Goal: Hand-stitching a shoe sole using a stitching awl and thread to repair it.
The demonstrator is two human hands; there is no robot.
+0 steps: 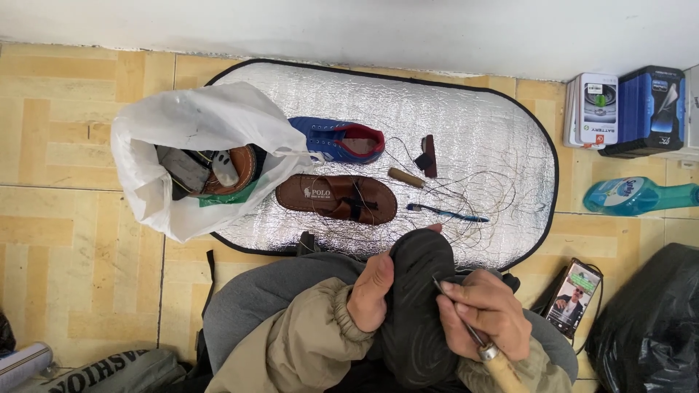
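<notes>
I am gripping the black shoe (413,306) with my left hand (373,290), while my right hand (482,314) fingers are pinching the awl (477,340); I judge stitching is underway, needing a firm push.

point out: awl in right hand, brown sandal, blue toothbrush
awl (489,354), head view, on the wooden handle below the right hand (484,313).
brown sandal (320,193), head view, on the heel of the insole.
blue toothbrush (448,213), head view, on the mid handle.

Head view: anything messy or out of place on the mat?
Yes. Thin thread lies in loose tangled loops across the silver mat, over the brown sandal and around the toothbrush. The white bag sags open, half off the mat. Nothing looks spilled.
</notes>
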